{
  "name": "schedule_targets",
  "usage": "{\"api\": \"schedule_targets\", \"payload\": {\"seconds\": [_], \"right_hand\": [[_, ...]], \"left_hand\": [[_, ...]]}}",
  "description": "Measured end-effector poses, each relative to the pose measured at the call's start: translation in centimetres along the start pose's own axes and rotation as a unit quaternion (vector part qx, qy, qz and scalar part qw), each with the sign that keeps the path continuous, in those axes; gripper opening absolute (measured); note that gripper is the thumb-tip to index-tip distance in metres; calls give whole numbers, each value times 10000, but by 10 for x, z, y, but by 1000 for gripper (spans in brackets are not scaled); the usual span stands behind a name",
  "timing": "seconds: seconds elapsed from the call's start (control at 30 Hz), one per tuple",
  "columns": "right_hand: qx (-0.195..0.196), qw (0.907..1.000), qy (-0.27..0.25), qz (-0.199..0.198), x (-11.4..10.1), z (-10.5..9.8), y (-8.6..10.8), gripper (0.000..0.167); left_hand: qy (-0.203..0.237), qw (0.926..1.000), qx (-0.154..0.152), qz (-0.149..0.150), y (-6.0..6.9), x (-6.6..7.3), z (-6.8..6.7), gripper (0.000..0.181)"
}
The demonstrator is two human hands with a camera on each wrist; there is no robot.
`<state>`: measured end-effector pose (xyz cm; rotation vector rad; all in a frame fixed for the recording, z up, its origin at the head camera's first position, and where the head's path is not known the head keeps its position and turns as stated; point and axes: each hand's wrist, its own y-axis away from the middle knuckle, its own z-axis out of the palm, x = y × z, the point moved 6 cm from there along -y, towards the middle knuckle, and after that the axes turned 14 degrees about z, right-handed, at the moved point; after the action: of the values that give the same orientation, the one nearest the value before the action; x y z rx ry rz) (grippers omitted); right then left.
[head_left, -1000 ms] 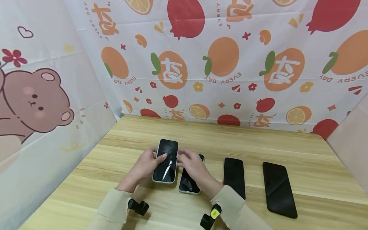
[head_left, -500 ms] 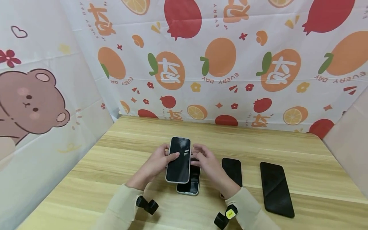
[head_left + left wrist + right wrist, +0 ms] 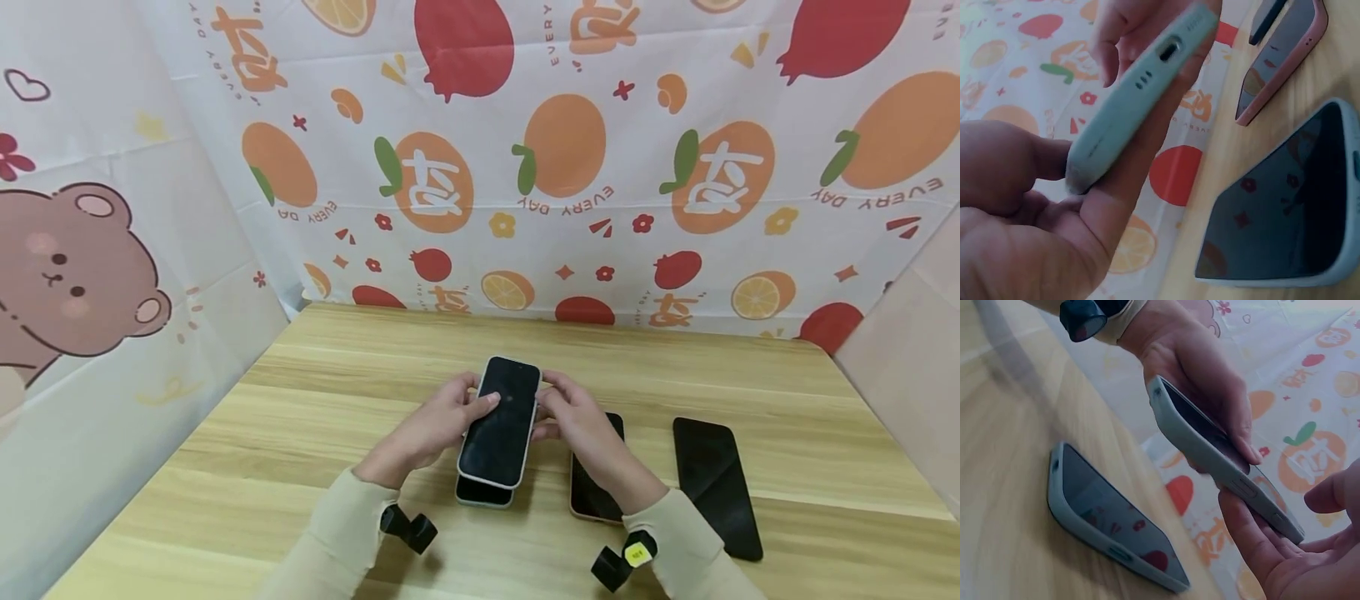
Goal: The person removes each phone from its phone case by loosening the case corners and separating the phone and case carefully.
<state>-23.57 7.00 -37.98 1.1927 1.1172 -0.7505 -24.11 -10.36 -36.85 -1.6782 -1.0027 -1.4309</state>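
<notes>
My left hand point(image 3: 431, 425) grips a smartphone point(image 3: 502, 437) in a pale mint case, its thumb lying on the dark screen and its fingers behind. The phone is held tilted above the table. At the phone's right edge is my right hand point(image 3: 592, 437); in the right wrist view its fingers point(image 3: 1250, 537) touch the underside while the thumb stands apart. Below, a second smartphone point(image 3: 483, 493) in a pale case lies face up on the wood, mostly hidden in the head view. In the left wrist view, the held phone's charging port end point(image 3: 1141, 97) faces the camera.
A smartphone with a pink case point(image 3: 588, 496) lies right of centre, partly behind the right hand. Farther right lies a larger black phone point(image 3: 720, 492), partly covered by the right sleeve. A fruit-print cloth point(image 3: 495, 183) hangs behind the wooden table point(image 3: 300, 400).
Both hands have moved right with the held phone, which is now over the second phone and leans rightward at its top. The right hand now covers part of the pink-cased phone.
</notes>
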Motion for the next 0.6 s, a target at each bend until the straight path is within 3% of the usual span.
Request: {"api": "schedule_targets", "payload": {"seconds": [0.27,0.6], "right_hand": [[61,10000,-53,-52,4,-22,5,46],[-533,9965,-476,-444,3,-37,6,57]], "left_hand": [[-197,9979,-607,126,-5,3,23,35],[-263,9956,-798,417,-13,5,38,31]]}}
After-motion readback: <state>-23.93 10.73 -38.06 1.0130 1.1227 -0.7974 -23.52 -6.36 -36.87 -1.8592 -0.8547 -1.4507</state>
